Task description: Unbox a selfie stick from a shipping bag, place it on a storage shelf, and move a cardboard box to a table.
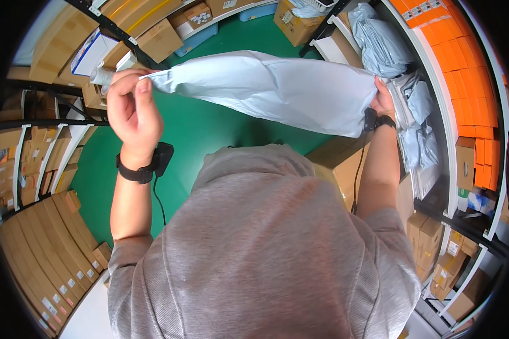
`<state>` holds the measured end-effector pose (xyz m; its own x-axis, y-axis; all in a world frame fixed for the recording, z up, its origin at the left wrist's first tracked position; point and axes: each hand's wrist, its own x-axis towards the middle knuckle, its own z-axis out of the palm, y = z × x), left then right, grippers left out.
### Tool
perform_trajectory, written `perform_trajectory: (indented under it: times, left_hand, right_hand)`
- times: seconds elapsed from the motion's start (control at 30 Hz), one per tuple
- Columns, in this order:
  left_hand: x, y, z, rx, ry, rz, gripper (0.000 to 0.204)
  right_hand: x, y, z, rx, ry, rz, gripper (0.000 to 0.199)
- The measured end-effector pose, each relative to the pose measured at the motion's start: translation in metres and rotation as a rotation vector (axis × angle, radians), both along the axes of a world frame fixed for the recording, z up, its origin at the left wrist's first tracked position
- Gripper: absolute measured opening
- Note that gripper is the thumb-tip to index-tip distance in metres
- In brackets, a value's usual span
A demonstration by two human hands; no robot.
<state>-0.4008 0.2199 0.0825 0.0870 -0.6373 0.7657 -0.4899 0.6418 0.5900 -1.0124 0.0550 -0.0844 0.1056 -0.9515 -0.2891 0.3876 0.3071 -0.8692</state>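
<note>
A pale grey-blue plastic mailing bag (pixel 266 85) is stretched out in the air in front of me, over the green floor. At its left end, my left hand (pixel 134 104) pinches the gathered edge between thumb and fingers. The other end is in my right hand (pixel 383 100), whose thumb and fingertips show at the edge while the rest is partly behind the bag. The bag hangs wide toward the right and narrows to the left. Whether anything is inside cannot be seen. Each wrist wears a black strap with a small device and cable.
Metal shelving with cardboard boxes (pixel 31 164) stands at the left, above tall upright cartons (pixel 45 254). On the right shelf lie more plastic bags (pixel 379 45), with orange boxes (pixel 458 73) beyond. An open carton (pixel 348 169) is near my right forearm. Boxes (pixel 159 40) line the far side.
</note>
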Motion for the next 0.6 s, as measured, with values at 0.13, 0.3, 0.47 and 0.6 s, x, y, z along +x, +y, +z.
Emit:
perform_trajectory:
  times: [0.13,0.3,0.47,0.6]
  left_hand:
    - [-0.047,-0.023,0.001,0.034,-0.04,-0.044,0.005]
    - [-0.099,-0.052,0.02,-0.004,-0.242,-0.106,0.004]
    - [-0.153,-0.064,0.029,-0.077,-0.401,-0.165,0.014]
    - [-0.174,-0.068,0.039,-0.095,-0.43,-0.239,0.015]
  right_hand:
    - [-0.053,0.011,-0.002,0.065,0.164,-0.087,0.04]
    - [-0.12,0.008,-0.008,-0.042,0.99,-0.548,0.049]
    - [0.067,0.042,0.095,-0.781,0.91,0.057,0.041]
    - [0.136,0.058,0.114,-0.931,0.817,0.555,0.041]
